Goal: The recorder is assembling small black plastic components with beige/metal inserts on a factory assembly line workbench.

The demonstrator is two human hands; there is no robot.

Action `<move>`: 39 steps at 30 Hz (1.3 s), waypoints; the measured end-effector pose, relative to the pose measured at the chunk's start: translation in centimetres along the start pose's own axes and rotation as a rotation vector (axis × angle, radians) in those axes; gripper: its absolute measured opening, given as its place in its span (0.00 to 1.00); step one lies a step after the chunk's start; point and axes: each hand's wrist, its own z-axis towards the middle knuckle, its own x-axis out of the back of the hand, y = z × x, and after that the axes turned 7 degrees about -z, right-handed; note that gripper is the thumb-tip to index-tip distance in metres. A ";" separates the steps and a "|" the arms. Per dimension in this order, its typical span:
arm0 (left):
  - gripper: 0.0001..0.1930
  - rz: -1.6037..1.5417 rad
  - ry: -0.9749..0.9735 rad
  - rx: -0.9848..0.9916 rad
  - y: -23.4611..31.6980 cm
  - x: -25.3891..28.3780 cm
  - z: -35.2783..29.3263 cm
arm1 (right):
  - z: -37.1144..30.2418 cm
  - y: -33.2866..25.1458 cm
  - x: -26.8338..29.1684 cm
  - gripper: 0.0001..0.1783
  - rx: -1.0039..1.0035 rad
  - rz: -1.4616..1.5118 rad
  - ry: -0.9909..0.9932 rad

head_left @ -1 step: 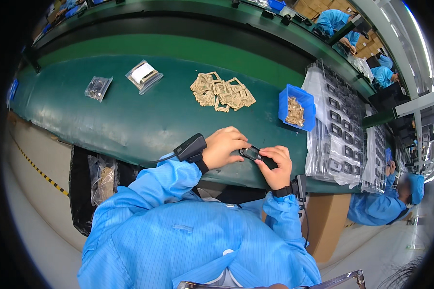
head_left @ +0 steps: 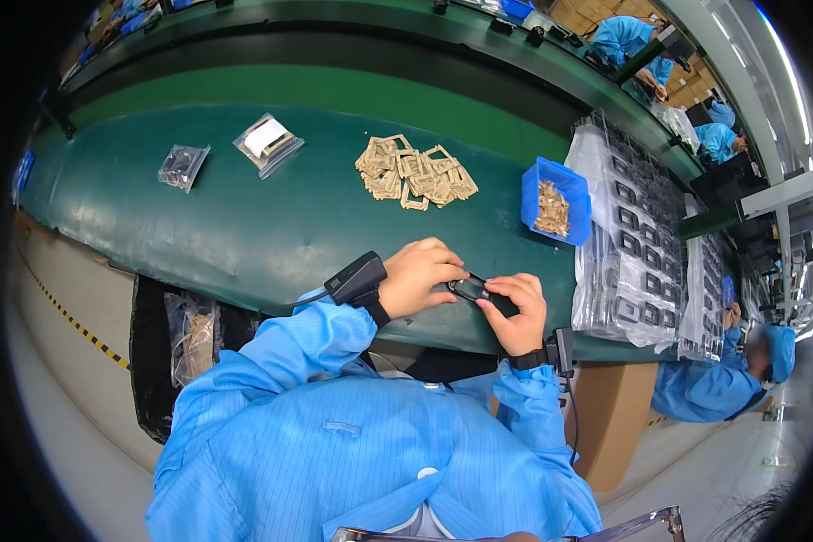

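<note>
A small black part (head_left: 471, 288) is held between two bare hands at the centre of the frame, slightly above the near edge of the green table (head_left: 289, 221). Its left end is pinched between the thumb and fingers of the left hand (head_left: 417, 280); its right end is gripped by the closed fingertips of the right hand (head_left: 519, 312). Fine details of the part are covered by the fingers and cannot be made out.

Above the hands, a loose pile of beige open rectangles (head_left: 415, 176) is seen in the upper middle. To its right, small beige pieces (head_left: 551, 210) are contained in a blue bin (head_left: 576, 181), beside which plastic-covered trays of black rectangular parts (head_left: 637, 244) are spread. Two clear bags, one with dark contents (head_left: 184, 168) and one with a white label (head_left: 267, 142), are placed at the upper left.

Several faults may be judged possible. Because the part is small and only its ends are gripped, it could be tipped or dropped if uneven pressure were applied; with the table edge so near, a fall to the floor could follow. Thin sections, if present, could be bent by excessive thumb force. The cable (head_left: 295, 303) at the left wrist device (head_left: 357, 277) could be snagged on the table edge by a sudden arm movement.
</note>
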 end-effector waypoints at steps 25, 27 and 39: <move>0.17 0.386 -0.100 -0.126 1.2 -0.5 0.1 | -0.2 0.5 0.3 0.15 -0.076 0.060 -0.007; 0.18 0.414 -0.140 -0.151 1.2 -0.1 0.4 | -0.3 0.6 0.3 0.15 -0.079 0.062 -0.005; 0.12 0.157 -0.123 -0.201 1.3 1.7 1.6 | -0.6 0.9 0.3 0.16 -0.050 0.098 0.019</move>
